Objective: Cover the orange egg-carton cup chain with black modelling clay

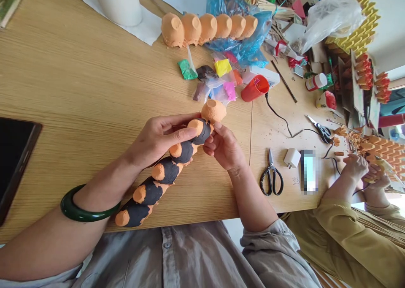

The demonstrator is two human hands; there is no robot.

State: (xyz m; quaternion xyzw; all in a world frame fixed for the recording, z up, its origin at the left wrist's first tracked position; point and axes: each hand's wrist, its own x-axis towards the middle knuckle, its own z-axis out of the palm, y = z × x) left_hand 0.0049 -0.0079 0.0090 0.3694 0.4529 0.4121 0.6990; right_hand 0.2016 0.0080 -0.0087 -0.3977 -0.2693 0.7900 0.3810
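- Wooden tabletop fills the view, craft clutter piled at far right.
- Nearest: green bangle on left wrist, grey shirt sleeves at bottom edge.
- Left hand curls over the upper part of an egg-carton strip, orange cups w/ black clay wrapped around them; thumb lies along top, fingers closed around it.
- Strip runs diagonally from just below left forearm up to btwn both hands; far end cup still bare orange, just above the fingertips.
- Right hand sits just right of left hand, fingertips pinching the black-covered cup near strip's top end.
- Right of right hand: black-handled scissors flat on table, then white charger block w/ black cable.
- Beyond hands: red cup on its side, small clay packets in green, yellow, pink.
- Further: unpainted orange carton strip on blue plastic bag; white roll far left.
- Dark tablet well left of left arm.
- Far right: another person's hands, yellow sleeves, working on orange carton pieces.
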